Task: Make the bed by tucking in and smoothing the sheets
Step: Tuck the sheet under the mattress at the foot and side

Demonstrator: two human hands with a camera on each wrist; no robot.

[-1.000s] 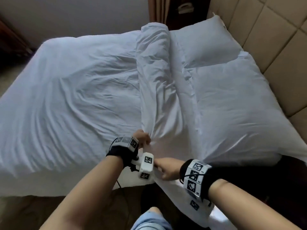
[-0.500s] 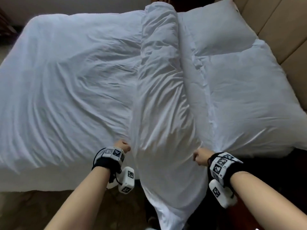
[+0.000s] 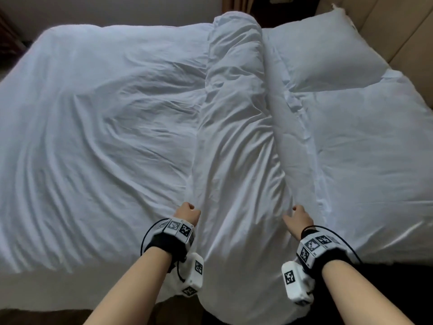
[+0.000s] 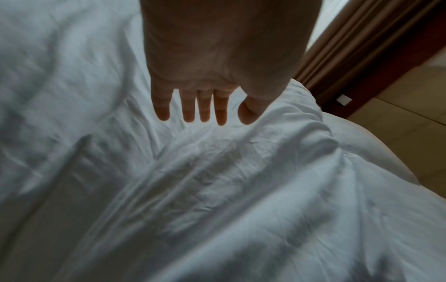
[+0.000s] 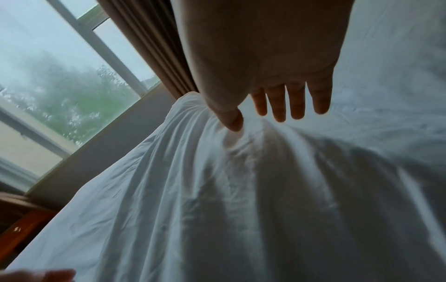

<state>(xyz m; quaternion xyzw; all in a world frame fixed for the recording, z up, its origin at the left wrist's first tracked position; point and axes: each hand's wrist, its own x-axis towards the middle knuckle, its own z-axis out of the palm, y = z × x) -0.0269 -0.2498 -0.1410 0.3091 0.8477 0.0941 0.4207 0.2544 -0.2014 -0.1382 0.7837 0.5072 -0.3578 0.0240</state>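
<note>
A white sheet (image 3: 105, 113) covers the bed, creased in long folds. A raised folded band of sheet (image 3: 234, 137) runs from the near edge to the far side and hangs over the near edge. My left hand (image 3: 188, 213) is at the band's left side, my right hand (image 3: 296, 218) at its right side. In the left wrist view the left hand (image 4: 193, 106) has straight, spread fingers over the folds and holds nothing. The right hand (image 5: 284, 106) also has straight fingers, its thumb (image 5: 231, 122) touching the band's crest.
Two white pillows (image 3: 323, 55) (image 3: 365, 148) lie right of the band, against a tan padded headboard (image 3: 410, 31). A brown curtain (image 4: 362, 47) and a window (image 5: 60, 85) stand beyond the far side. Dark floor (image 3: 46, 317) lies below the near edge.
One second ago both hands gripped the band's near end close together. They have moved apart to its two sides, the band has spread wider, and the fingers are now straight.
</note>
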